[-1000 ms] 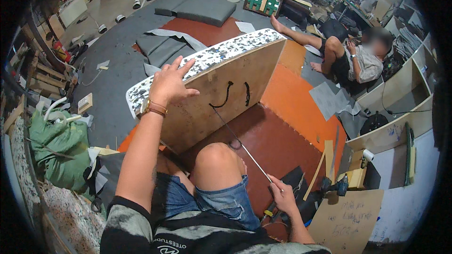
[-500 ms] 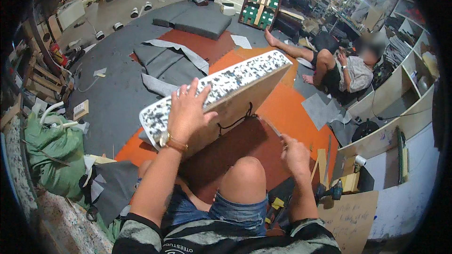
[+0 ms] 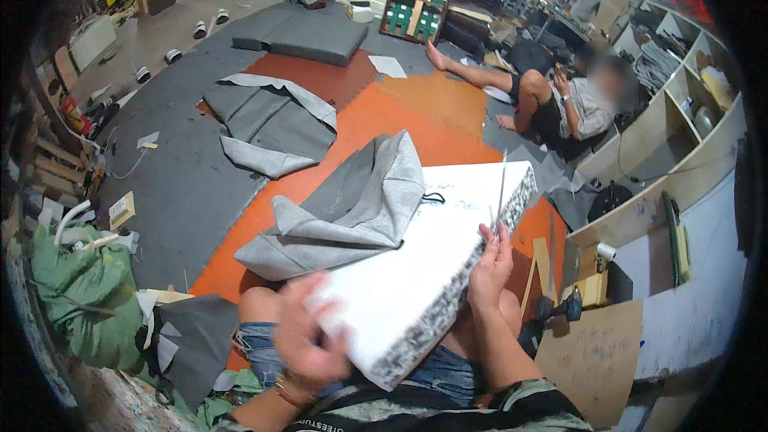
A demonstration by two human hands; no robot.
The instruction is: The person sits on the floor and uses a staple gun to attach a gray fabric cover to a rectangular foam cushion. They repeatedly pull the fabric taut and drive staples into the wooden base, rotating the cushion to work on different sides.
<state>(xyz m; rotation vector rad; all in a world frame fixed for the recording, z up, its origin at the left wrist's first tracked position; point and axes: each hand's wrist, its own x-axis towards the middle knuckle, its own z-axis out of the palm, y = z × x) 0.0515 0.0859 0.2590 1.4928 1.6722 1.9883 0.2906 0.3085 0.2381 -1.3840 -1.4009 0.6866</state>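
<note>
A thick foam cushion pad (image 3: pixel 448 252) lies tilted across my lap, white face up, with black-and-white speckled foam along its edge. Over its far left part rests a folded grey fabric cover (image 3: pixel 344 208), pale lining showing. A small black cord loop (image 3: pixel 434 198) pokes out beside the cover. My right hand (image 3: pixel 490 268), at the pad's right edge, is closed on a long thin metal tool (image 3: pixel 502 192) that points away from me; its exact kind is unclear. At the near left corner of the pad is my left hand (image 3: pixel 312 336), its fingers smeared by motion.
Another grey cover (image 3: pixel 272 124) and a grey cushion (image 3: pixel 304 38) lie on the floor ahead. A person (image 3: pixel 580 104) reclines at the far right near low wooden shelving (image 3: pixel 640 144). To my right sits a cordless drill (image 3: pixel 570 304); a green sack (image 3: pixel 84 288) is at left.
The pad has been turned from standing on edge to lying white face up on my lap. The grey cover now rests on it. Both hands have shifted to its near side.
</note>
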